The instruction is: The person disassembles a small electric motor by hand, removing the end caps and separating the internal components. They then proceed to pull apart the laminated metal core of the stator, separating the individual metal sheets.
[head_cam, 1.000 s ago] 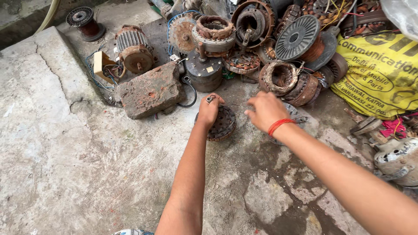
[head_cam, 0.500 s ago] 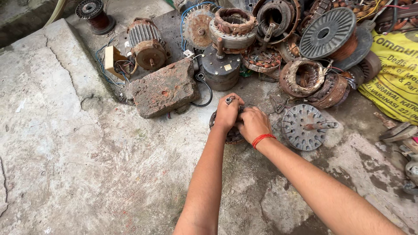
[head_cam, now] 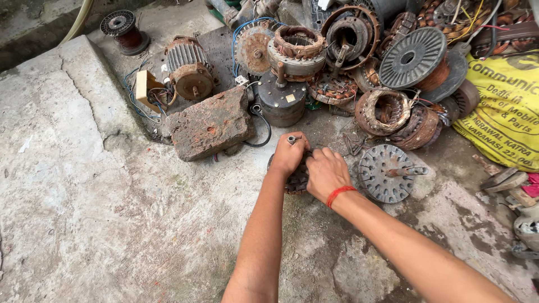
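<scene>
Your left hand and right hand were both closed around the rusty motor part on the concrete floor, just right of the brick.

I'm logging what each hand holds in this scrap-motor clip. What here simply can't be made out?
All in the head view:
- Dark round part on the floor: mostly covered by the left hand and right hand; its kind is unclear.
- Fingertips of both hands: tucked under, so the grip is hidden.
- Yellow bag: cut off by the right edge.
- Scrap pile: cut off by the top edge.
</scene>
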